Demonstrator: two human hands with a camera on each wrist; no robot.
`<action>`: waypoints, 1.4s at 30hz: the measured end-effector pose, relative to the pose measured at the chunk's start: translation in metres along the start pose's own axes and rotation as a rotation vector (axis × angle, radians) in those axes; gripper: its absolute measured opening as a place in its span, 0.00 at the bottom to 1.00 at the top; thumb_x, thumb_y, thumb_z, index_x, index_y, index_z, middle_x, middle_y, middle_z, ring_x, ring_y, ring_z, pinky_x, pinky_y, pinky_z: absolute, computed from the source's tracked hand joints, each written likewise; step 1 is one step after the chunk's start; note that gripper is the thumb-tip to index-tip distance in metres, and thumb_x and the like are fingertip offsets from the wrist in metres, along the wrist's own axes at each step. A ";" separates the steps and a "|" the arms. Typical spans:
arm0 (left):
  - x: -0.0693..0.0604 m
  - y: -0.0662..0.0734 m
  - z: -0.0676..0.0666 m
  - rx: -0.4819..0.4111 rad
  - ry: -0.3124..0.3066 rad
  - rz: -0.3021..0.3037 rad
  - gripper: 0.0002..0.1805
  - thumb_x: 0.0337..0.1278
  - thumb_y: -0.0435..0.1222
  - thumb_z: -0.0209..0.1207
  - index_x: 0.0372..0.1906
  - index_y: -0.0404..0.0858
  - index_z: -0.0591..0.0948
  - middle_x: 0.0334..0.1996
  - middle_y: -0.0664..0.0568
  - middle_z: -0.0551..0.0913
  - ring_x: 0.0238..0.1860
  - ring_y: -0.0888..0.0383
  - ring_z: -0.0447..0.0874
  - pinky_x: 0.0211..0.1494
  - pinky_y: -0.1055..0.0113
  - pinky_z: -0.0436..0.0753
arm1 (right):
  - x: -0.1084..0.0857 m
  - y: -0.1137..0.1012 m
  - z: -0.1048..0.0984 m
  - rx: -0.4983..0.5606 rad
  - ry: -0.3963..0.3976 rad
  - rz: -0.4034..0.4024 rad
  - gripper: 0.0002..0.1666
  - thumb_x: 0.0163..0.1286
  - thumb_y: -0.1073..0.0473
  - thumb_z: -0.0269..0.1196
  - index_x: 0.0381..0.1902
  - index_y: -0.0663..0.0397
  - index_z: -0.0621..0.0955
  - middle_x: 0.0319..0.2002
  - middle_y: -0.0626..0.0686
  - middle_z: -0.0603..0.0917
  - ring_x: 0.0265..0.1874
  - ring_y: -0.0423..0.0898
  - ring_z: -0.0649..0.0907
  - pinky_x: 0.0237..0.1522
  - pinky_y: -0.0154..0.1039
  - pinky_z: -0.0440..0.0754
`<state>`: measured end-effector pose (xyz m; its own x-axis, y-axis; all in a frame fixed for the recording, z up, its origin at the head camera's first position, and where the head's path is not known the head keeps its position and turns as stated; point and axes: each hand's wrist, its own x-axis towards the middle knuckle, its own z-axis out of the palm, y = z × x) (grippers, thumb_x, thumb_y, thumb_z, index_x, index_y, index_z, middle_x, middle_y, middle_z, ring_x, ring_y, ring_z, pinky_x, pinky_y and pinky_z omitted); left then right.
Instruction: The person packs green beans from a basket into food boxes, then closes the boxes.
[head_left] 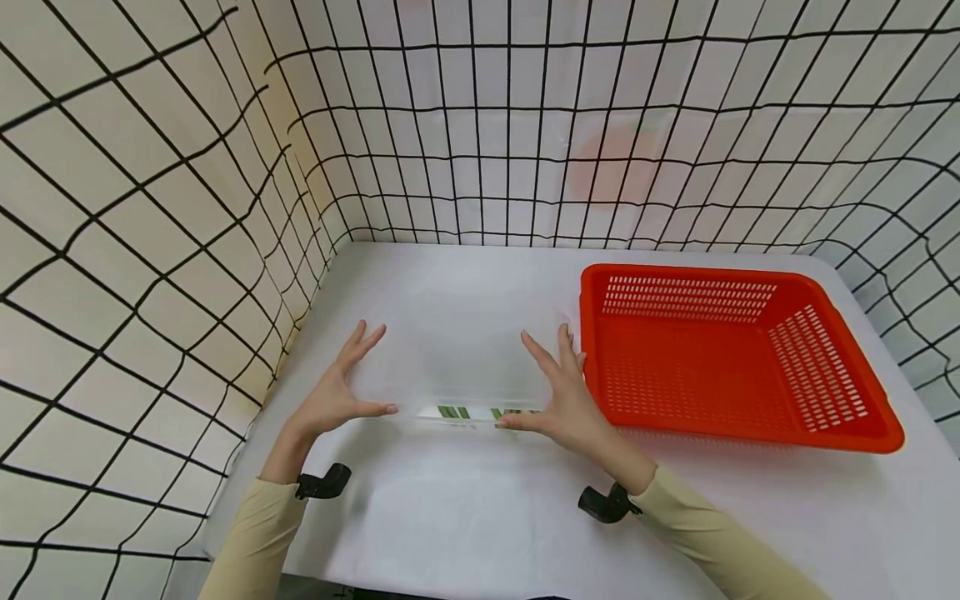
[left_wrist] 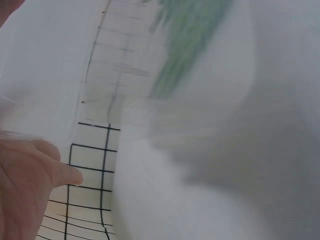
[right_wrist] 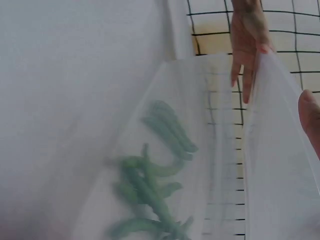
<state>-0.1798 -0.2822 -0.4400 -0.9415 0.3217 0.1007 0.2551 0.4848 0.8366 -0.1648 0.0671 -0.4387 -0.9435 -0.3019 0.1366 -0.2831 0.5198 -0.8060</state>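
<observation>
A translucent plastic bag [head_left: 427,411] spans between my two hands in the head view, with small green stripes near its close edge. Through its film, in the right wrist view, several long, curved green pods or peppers [right_wrist: 150,185] show blurred; whether they lie inside or are printed on it, I cannot tell. My left hand [head_left: 337,396] is at the bag's left end, fingers straight and spread, thumb pointing inward at its edge. At the right end, my right hand [head_left: 572,408] is likewise spread, its thumb over the green stripes. A blurred green patch [left_wrist: 185,45] shows in the left wrist view.
A red plastic basket [head_left: 690,358] with slotted walls stands on the right of the white table [head_left: 450,517], close beside my right hand. Black wire netting [head_left: 510,158] closes off the back and both sides.
</observation>
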 end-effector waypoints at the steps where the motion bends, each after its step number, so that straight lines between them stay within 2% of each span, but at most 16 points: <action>1: -0.001 -0.002 0.001 0.007 -0.002 0.006 0.60 0.32 0.39 0.78 0.74 0.55 0.56 0.75 0.57 0.34 0.73 0.52 0.30 0.64 0.33 0.46 | -0.002 0.003 0.003 -0.015 0.011 -0.019 0.65 0.40 0.35 0.76 0.74 0.32 0.56 0.73 0.54 0.27 0.68 0.69 0.33 0.60 0.72 0.40; 3: -0.002 -0.005 0.005 0.017 -0.013 0.015 0.60 0.32 0.40 0.78 0.75 0.53 0.55 0.75 0.58 0.33 0.73 0.52 0.29 0.63 0.32 0.47 | -0.006 0.008 0.008 -0.047 0.049 -0.064 0.65 0.39 0.37 0.77 0.74 0.35 0.58 0.74 0.53 0.28 0.70 0.64 0.33 0.62 0.68 0.34; 8: 0.002 -0.011 0.014 0.026 -0.016 0.021 0.60 0.32 0.42 0.78 0.75 0.54 0.55 0.74 0.60 0.31 0.73 0.53 0.27 0.63 0.31 0.46 | -0.009 0.020 0.010 -0.151 0.129 -0.195 0.63 0.39 0.40 0.78 0.72 0.39 0.62 0.75 0.53 0.33 0.71 0.59 0.35 0.63 0.65 0.28; 12: 0.002 -0.014 0.022 0.046 0.002 0.026 0.62 0.30 0.43 0.79 0.75 0.52 0.55 0.74 0.59 0.31 0.73 0.51 0.29 0.62 0.31 0.47 | -0.008 0.029 0.006 -0.216 0.115 -0.260 0.60 0.41 0.39 0.77 0.71 0.40 0.64 0.75 0.52 0.37 0.71 0.62 0.38 0.62 0.64 0.25; 18: 0.003 -0.016 0.032 0.073 0.005 0.018 0.62 0.29 0.46 0.79 0.75 0.52 0.54 0.74 0.61 0.30 0.73 0.51 0.28 0.62 0.31 0.49 | -0.009 0.039 0.002 -0.299 0.095 -0.311 0.57 0.42 0.38 0.76 0.70 0.43 0.67 0.75 0.54 0.40 0.70 0.65 0.39 0.62 0.64 0.24; 26: 0.003 -0.021 0.037 0.090 -0.020 0.043 0.62 0.30 0.47 0.78 0.75 0.51 0.54 0.74 0.57 0.27 0.73 0.48 0.29 0.61 0.31 0.52 | -0.012 0.047 0.004 -0.371 0.099 -0.344 0.56 0.41 0.36 0.76 0.68 0.48 0.70 0.73 0.63 0.45 0.70 0.67 0.39 0.62 0.65 0.26; 33: 0.004 -0.024 0.037 0.115 -0.028 0.036 0.64 0.27 0.50 0.79 0.75 0.51 0.55 0.74 0.57 0.27 0.73 0.46 0.28 0.61 0.31 0.54 | -0.013 0.057 0.010 -0.413 0.099 -0.386 0.52 0.49 0.27 0.66 0.66 0.49 0.72 0.72 0.66 0.47 0.69 0.70 0.41 0.63 0.66 0.29; 36: 0.005 -0.024 0.037 0.115 -0.030 0.026 0.64 0.26 0.50 0.79 0.75 0.50 0.54 0.74 0.58 0.26 0.73 0.47 0.29 0.61 0.32 0.54 | -0.014 0.060 0.012 -0.407 0.090 -0.371 0.51 0.50 0.26 0.64 0.66 0.48 0.72 0.73 0.66 0.47 0.69 0.70 0.41 0.63 0.64 0.29; 40: 0.006 -0.023 0.037 0.120 -0.032 0.018 0.64 0.27 0.51 0.78 0.75 0.50 0.54 0.74 0.59 0.26 0.73 0.48 0.29 0.62 0.33 0.54 | -0.015 0.061 0.014 -0.389 0.084 -0.335 0.51 0.48 0.29 0.68 0.66 0.47 0.72 0.72 0.66 0.48 0.69 0.69 0.40 0.64 0.64 0.30; 42: 0.006 -0.021 0.037 0.122 -0.033 0.019 0.64 0.28 0.51 0.78 0.75 0.50 0.54 0.74 0.57 0.27 0.73 0.48 0.30 0.61 0.33 0.55 | -0.015 0.061 0.014 -0.345 0.071 -0.301 0.52 0.47 0.32 0.71 0.66 0.47 0.71 0.73 0.63 0.47 0.70 0.67 0.39 0.64 0.65 0.32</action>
<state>-0.1826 -0.2605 -0.4769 -0.9290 0.3573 0.0963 0.2994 0.5730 0.7629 -0.1656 0.0927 -0.4980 -0.8168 -0.4307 0.3839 -0.5754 0.6568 -0.4874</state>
